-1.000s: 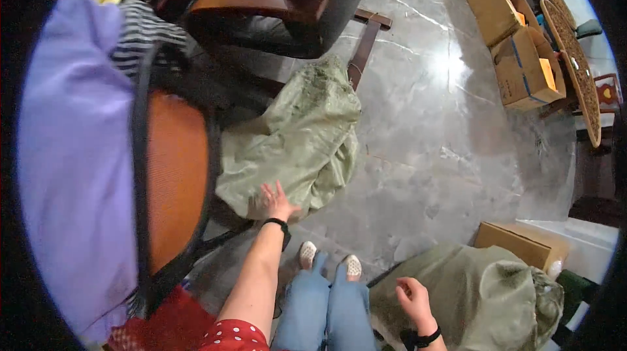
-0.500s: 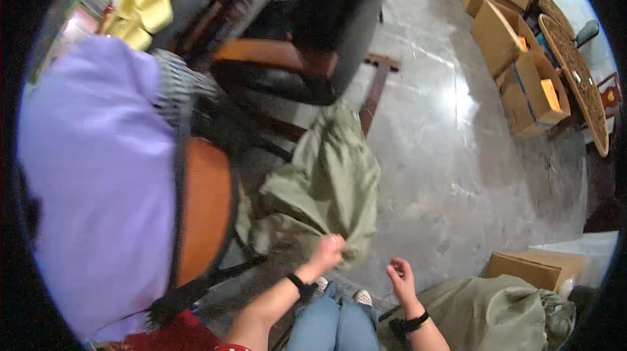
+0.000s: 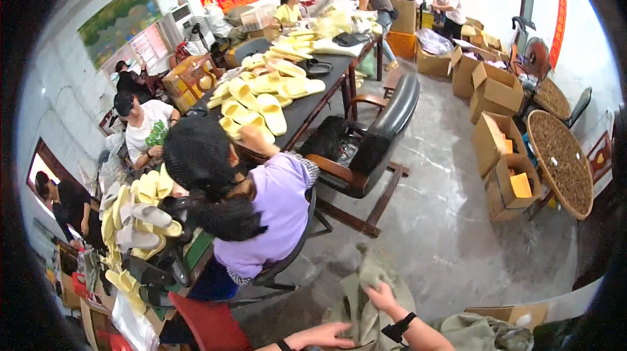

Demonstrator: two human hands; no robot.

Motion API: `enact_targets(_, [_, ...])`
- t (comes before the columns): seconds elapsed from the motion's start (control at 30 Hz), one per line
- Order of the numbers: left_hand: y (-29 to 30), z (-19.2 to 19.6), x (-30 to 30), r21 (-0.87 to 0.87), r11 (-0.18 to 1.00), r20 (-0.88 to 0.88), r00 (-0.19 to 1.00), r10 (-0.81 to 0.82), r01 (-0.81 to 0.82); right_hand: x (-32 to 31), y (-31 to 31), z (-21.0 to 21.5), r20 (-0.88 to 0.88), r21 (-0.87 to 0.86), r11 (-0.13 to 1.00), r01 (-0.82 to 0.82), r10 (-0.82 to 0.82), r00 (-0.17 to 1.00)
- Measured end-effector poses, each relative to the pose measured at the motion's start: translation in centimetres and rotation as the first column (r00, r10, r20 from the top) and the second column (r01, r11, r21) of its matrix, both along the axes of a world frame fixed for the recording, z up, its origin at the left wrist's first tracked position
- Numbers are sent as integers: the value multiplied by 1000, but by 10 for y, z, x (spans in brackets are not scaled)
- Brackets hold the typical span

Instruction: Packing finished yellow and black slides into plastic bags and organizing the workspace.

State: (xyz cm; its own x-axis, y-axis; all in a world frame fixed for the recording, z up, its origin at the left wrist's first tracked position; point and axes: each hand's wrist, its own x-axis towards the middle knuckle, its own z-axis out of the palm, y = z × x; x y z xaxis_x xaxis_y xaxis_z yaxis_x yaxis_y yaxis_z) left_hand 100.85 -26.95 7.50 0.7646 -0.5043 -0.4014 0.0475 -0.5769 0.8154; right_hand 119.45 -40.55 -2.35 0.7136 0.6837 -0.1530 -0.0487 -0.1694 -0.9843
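An olive-green cloth sack (image 3: 358, 299) is bunched up at the bottom middle of the view, raised off the grey floor. My right hand (image 3: 382, 297), with a black watch on its wrist, grips the sack's upper fold. My left hand (image 3: 321, 336), wearing a black wristband, holds the sack's lower part, fingers lying along the cloth. A second olive-green sack (image 3: 480, 334) lies just right of my right forearm.
A person in a purple top (image 3: 274, 210) sits on a dark chair right in front of me, at a long dark table (image 3: 307, 106) covered with yellow slippers. A black armchair (image 3: 366, 148), open cardboard boxes (image 3: 499, 155), round woven trays (image 3: 562, 161) and a red chair (image 3: 206, 325) stand around. Several people work further off.
The view has tipped up from the floor to the whole room. My right hand has come over to the sack, and both hands have lifted it off the floor.
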Motion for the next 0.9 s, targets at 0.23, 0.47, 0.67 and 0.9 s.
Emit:
enact_targets(0.23, [1,37,-40,-237,262,-698,351,624,-936,-123,-11,145,315,-371,460,-807,880,357])
enact_targets(0.47, [-41,44,-122,-95,320,-208,333,920,-943,-132,-43,253,-55,-116,521,-846,847,529])
enact_targets(0.67, [-87,103,-198,-106,360,-84,369,926,-927,-126,-40,191,618,93,938,-335,209,758])
enact_targets(0.9, [-118,112,-323,-389,36,-316,170,934,-921,-254,-67,94,50,-426,483,-765,857,514])
